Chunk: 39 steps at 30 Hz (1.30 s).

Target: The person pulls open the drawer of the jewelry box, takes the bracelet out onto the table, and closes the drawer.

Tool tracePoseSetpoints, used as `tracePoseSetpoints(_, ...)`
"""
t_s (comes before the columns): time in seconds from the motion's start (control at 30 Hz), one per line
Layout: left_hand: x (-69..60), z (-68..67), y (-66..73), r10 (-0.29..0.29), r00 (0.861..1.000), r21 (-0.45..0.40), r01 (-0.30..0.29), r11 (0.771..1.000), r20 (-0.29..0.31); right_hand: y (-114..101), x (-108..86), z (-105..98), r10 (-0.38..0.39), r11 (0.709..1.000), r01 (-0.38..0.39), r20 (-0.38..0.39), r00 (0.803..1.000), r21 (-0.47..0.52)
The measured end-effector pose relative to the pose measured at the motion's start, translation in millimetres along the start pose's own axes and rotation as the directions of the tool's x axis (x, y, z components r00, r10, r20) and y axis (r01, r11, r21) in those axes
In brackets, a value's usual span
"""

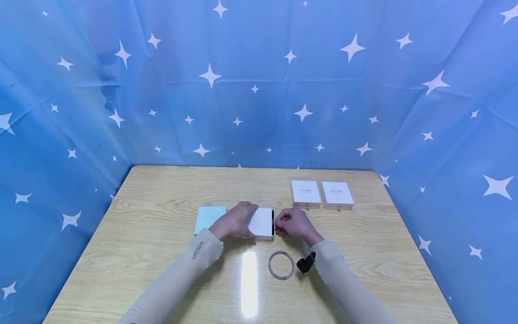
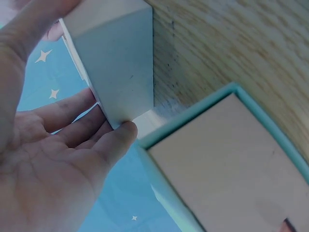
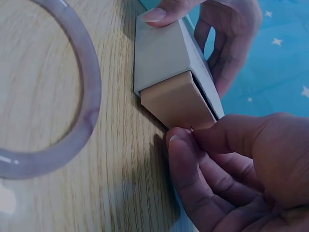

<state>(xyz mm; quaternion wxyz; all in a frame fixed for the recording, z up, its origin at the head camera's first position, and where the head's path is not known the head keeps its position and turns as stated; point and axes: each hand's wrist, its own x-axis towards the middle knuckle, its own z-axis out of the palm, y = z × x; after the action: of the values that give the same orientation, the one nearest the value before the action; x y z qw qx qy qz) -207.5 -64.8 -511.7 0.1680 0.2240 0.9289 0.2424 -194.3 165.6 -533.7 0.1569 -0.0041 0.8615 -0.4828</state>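
Note:
A white drawer-style box point(image 1: 262, 220) lies on the table between both hands. My left hand point(image 1: 236, 221) holds its outer sleeve, thumb on the near side and fingers on the far side. At the right end, the beige drawer point(image 3: 176, 99) sticks out a little, and a dark gap shows along its top. My right hand point(image 1: 297, 223) pinches a small pull at the drawer front between thumb and forefinger; the fingertips hide most of it. A pale mauve bangle point(image 3: 91, 96) lies flat on the table, nearer than the box.
A light teal box point(image 1: 209, 217) sits just left of the white one, partly behind my left hand. Farther back on the right, two closed white boxes point(image 1: 306, 191) with small print stand side by side. A star-printed blue curtain point(image 1: 259, 103) hangs behind the wooden table point(image 1: 162, 270).

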Motion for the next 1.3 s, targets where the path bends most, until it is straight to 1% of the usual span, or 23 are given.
tracePoseSetpoints(0.13, -0.1, -1.1, 0.0, -0.004, 1.0, -0.003, 0.004, 1.0, 0.0, -1, 0.4, -2, -0.011, 1.0, 0.011, 0.01, 1.0, -0.005)
tracePoseSetpoints(0.3, -0.6, -1.7, 0.7, -0.006, 1.0, -0.015, 0.006, 1.0, 0.002, -1, -1.2, -3, -0.006, 1.0, 0.006, 0.02, 1.0, 0.008)
tracePoseSetpoints(0.63, -1.2, -2.4, 0.8, -0.02, 1.0, -0.023, 0.02, 1.0, 0.007, 4, -1.9, -7, -0.013, 1.0, 0.013, 0.026, 1.0, 0.004)
tracePoseSetpoints(1.0, -0.5, -2.2, 1.7, -0.021, 1.0, -0.023, 0.021, 1.0, 0.003, 6, -4.0, -12, 0.0, 1.0, 0.0, 0.018, 1.0, 0.006)
tracePoseSetpoints(1.17, -1.1, -2.5, 1.6, -0.017, 1.0, -0.028, 0.017, 0.999, 0.001, 10, -3.7, -15, -0.007, 1.0, 0.007, 0.027, 1.0, 0.019)
tracePoseSetpoints(1.3, -1.0, -2.1, 0.8, -0.011, 1.0, -0.024, 0.011, 1.0, -0.002, 11, -3.7, -17, 0.005, 1.0, -0.005, 0.029, 1.0, 0.015)
